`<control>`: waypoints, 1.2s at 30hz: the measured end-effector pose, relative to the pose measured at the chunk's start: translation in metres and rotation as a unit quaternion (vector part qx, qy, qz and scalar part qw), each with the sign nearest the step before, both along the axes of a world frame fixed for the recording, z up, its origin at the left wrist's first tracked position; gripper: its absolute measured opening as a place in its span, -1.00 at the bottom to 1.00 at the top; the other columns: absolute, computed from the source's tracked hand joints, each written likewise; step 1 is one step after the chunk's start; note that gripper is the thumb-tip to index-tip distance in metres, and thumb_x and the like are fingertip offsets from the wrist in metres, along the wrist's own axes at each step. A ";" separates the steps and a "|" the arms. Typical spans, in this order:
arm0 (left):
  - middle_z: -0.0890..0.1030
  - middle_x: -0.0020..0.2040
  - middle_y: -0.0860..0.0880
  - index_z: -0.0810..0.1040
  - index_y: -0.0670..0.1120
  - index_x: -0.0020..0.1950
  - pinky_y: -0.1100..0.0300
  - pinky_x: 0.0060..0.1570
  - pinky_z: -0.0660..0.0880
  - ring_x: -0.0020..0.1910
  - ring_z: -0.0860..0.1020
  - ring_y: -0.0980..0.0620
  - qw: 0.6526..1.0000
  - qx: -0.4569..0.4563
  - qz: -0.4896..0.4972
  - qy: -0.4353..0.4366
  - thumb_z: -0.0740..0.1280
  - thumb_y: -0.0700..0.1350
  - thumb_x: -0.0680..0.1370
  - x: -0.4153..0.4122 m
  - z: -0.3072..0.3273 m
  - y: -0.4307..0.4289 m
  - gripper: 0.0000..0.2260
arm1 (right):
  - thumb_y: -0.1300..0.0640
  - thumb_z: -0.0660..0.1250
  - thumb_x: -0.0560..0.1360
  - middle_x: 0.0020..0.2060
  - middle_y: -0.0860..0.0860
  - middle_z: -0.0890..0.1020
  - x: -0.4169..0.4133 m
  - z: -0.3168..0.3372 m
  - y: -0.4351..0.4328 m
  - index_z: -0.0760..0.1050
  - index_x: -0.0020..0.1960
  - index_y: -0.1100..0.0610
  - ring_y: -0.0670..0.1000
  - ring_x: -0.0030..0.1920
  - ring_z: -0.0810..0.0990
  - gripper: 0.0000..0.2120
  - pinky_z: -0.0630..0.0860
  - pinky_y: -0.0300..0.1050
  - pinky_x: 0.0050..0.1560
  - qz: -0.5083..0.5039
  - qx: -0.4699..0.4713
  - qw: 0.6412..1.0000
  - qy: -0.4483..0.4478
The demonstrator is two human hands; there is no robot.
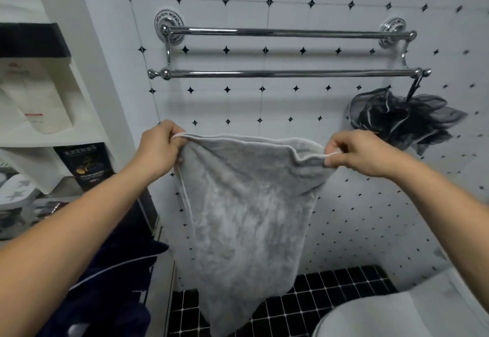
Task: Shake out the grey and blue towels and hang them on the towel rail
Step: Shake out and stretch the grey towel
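The grey towel (246, 212) hangs full length in front of the tiled wall, below the towel rail (288, 73) and clear of both bars. It is soft and limp, light enough for two hands, and likely to sag in the middle unless the top hem is kept taut. The hem corners are the correct holding points. The left hand (158, 148) and right hand (354, 151) each hold one corner, fingers (176, 139) clenched on the white edging.

The rail has two chrome bars, both bare along most of their span. The blue towel (113, 270) lies bunched low on the left, untouched. A dark mesh sponge (402, 119) hangs from the right end of the lower bar; the towel should be kept left of it to avoid snagging.
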State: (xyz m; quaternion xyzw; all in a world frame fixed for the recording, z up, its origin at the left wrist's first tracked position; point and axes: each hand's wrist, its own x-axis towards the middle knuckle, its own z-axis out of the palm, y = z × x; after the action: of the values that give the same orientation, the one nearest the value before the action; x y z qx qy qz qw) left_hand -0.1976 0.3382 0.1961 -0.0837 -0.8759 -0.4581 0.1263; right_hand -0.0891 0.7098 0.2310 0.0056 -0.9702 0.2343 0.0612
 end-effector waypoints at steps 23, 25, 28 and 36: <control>0.60 -0.28 -0.11 0.51 0.01 -0.18 -0.22 -0.01 0.59 -0.20 0.64 -0.21 0.997 0.070 0.023 0.001 0.34 -0.15 0.52 -0.017 0.025 -0.024 -0.90 | 0.12 0.50 0.39 -0.44 0.13 0.53 0.035 0.041 -0.030 0.64 -0.37 0.07 -0.02 -0.40 0.43 -0.83 0.40 -0.23 -0.32 0.199 -0.054 0.938 -0.279; 0.63 -0.22 -0.12 0.52 0.02 -0.17 -0.19 0.01 0.58 -0.15 0.64 -0.22 0.998 0.063 0.026 0.000 0.33 -0.14 0.52 -0.015 0.022 -0.027 -0.91 | 0.06 0.51 0.40 -0.47 0.08 0.54 0.020 0.039 -0.019 0.66 -0.31 0.12 -0.03 -0.45 0.42 -0.83 0.38 -0.22 -0.38 0.072 -0.025 0.988 -0.134; 0.62 -0.16 -0.08 0.52 -0.02 -0.13 -0.07 0.06 0.56 -0.09 0.61 -0.15 0.999 0.027 0.002 0.018 0.32 -0.14 0.53 -0.009 0.019 -0.016 -0.95 | -0.04 0.49 0.41 -0.45 0.06 0.56 0.001 0.033 -0.007 0.62 -0.32 0.08 -0.02 -0.42 0.47 -0.77 0.35 -0.19 -0.40 -0.082 0.075 0.994 0.006; 0.59 -0.18 -0.08 0.50 0.05 -0.19 -0.18 0.05 0.58 -0.06 0.62 -0.24 0.999 0.028 -0.024 -0.013 0.33 -0.13 0.52 -0.011 0.010 -0.021 -0.88 | -0.07 0.50 0.38 -0.43 0.13 0.56 0.000 0.037 -0.004 0.64 -0.25 0.18 0.01 -0.41 0.46 -0.71 0.42 -0.10 -0.29 -0.089 0.128 0.987 0.041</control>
State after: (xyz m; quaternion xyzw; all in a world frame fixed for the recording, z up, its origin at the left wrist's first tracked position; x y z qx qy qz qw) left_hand -0.2089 0.3168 0.2066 -0.0951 -0.8623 -0.4861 0.1057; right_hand -0.0893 0.7055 0.2684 -0.0629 -0.9855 0.1011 0.1206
